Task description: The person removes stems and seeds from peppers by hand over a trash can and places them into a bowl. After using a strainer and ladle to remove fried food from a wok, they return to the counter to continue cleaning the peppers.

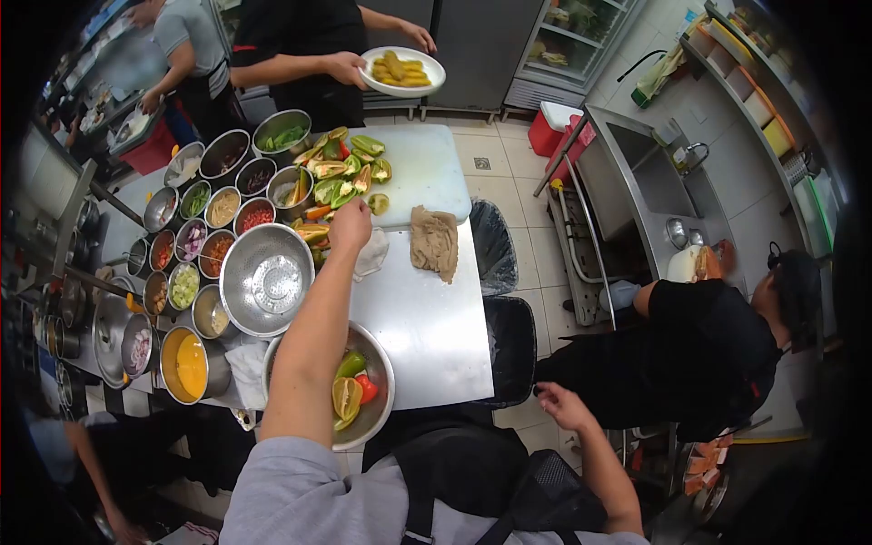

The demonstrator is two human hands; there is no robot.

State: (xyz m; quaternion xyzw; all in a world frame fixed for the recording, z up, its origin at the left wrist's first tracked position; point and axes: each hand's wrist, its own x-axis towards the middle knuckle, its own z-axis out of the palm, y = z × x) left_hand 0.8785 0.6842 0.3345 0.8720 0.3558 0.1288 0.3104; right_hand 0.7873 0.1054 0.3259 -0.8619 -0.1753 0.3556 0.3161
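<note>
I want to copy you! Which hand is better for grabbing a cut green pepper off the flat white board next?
Probably the left hand: it's already beside the cut green peppers on the board. The right hand is past the shiny metal table's edge, farther away.

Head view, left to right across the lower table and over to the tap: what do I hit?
Yellow liquid pot → shiny metal bowl → white cloth → brown cloth → nearer black bin → right hand → tap
</note>
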